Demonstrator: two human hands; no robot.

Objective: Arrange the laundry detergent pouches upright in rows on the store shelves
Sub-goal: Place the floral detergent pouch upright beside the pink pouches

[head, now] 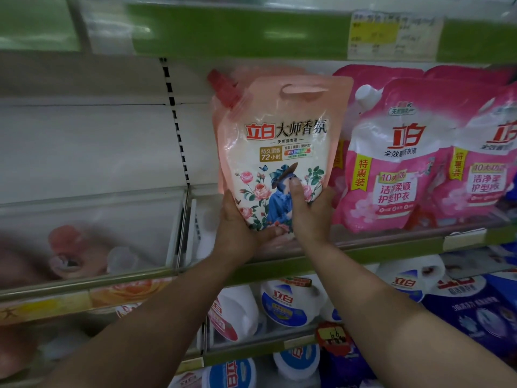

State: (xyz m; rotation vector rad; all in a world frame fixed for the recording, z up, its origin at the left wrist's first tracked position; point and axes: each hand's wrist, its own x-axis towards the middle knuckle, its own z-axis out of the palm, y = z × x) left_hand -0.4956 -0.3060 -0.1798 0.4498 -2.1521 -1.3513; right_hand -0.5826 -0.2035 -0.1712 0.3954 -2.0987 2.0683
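I've got the peach floral detergent pouch (275,147) upright at frame centre, both hands clamped on its bottom: left hand (235,225) wraps the lower-left corner w/ fingers curled behind, right hand (309,211) grips the lower-right, thumb pressed flat on the front print. Red spout cap points upper left. Pink pouches (397,163) stand just right of it on the same green-edged shelf (391,247); white jugs (285,303) sit below.
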